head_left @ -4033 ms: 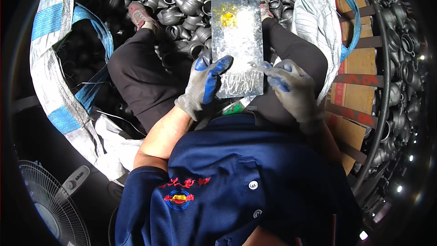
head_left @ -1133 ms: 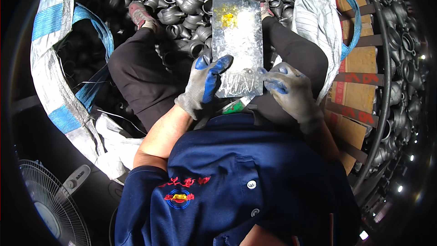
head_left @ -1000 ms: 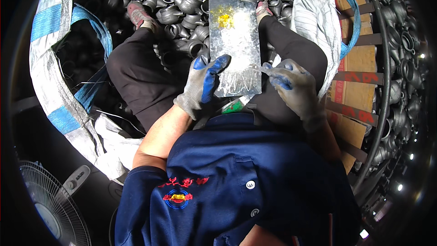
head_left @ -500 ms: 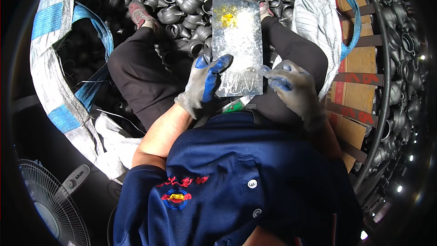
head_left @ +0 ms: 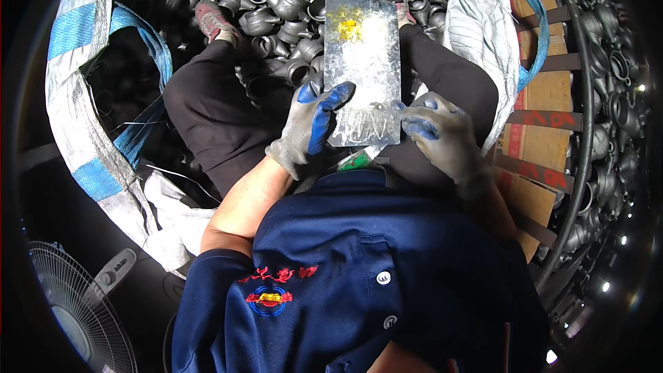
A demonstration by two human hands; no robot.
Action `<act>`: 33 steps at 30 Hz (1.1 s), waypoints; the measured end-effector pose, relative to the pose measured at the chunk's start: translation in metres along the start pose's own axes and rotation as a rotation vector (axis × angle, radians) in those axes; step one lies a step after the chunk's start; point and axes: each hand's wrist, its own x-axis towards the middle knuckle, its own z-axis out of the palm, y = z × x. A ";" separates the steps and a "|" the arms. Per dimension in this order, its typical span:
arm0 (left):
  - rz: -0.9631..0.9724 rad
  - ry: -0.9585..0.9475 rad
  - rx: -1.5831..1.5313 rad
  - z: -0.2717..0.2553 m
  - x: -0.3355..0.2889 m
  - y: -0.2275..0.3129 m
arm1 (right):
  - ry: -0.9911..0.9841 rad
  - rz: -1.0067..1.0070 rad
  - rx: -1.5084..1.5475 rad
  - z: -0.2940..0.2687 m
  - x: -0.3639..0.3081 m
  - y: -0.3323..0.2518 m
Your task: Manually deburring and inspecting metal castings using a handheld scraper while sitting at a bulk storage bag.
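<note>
A flat rectangular metal plate (head_left: pixel 363 65) lies over my lap, tilted slightly, with bright glare on its face. Near its far end sits a yellow smear (head_left: pixel 349 30); whitish streaks (head_left: pixel 364 124) mark the near end. My left hand (head_left: pixel 306 123), in a grey glove with blue coated fingers, grips the plate's left edge, thumb on top. At the right edge, my right hand (head_left: pixel 442 130), gloved alike, is closed in a pinch, its fingertips close to the streaks. Whatever it pinches is too small or hidden to make out.
Dark metal pipe fittings (head_left: pixel 286 5) fill the white and blue woven sack (head_left: pixel 69 97) around my legs. At right stand cardboard (head_left: pixel 535 135) and slats behind a curved bar (head_left: pixel 585 97), with more fittings beyond. A fan (head_left: pixel 79 311) stands at lower left.
My right hand has shifted slightly left, bringing its fingertips over the plate's right edge. The plate has moved a touch to the right; my left hand keeps its grip.
</note>
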 end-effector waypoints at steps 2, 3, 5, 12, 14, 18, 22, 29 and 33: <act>0.014 -0.035 0.005 0.000 0.000 0.001 | -0.019 0.105 0.051 0.000 0.000 0.000; 0.017 -0.044 0.021 0.001 0.000 0.000 | -0.038 0.079 0.051 0.000 0.000 0.000; -0.001 -0.051 -0.046 0.001 0.001 0.000 | 0.044 0.076 -0.028 0.001 0.000 -0.001; -0.011 -0.009 0.003 0.002 -0.001 0.002 | -0.052 0.068 0.048 -0.003 0.000 0.000; -0.011 -0.060 -0.064 0.002 -0.001 0.001 | 0.021 0.059 -0.018 -0.001 0.000 0.002; 0.017 -0.039 0.029 0.002 0.000 0.002 | -0.056 0.028 0.021 0.001 -0.001 0.001; -0.012 -0.001 -0.005 0.002 -0.001 0.000 | 0.007 0.082 0.056 0.000 -0.003 0.001; -0.032 0.013 -0.002 0.000 0.001 -0.001 | 0.028 0.119 -0.028 -0.001 -0.003 0.003; -0.011 0.016 0.025 -0.001 0.001 -0.002 | 0.044 0.054 0.047 -0.003 -0.004 0.003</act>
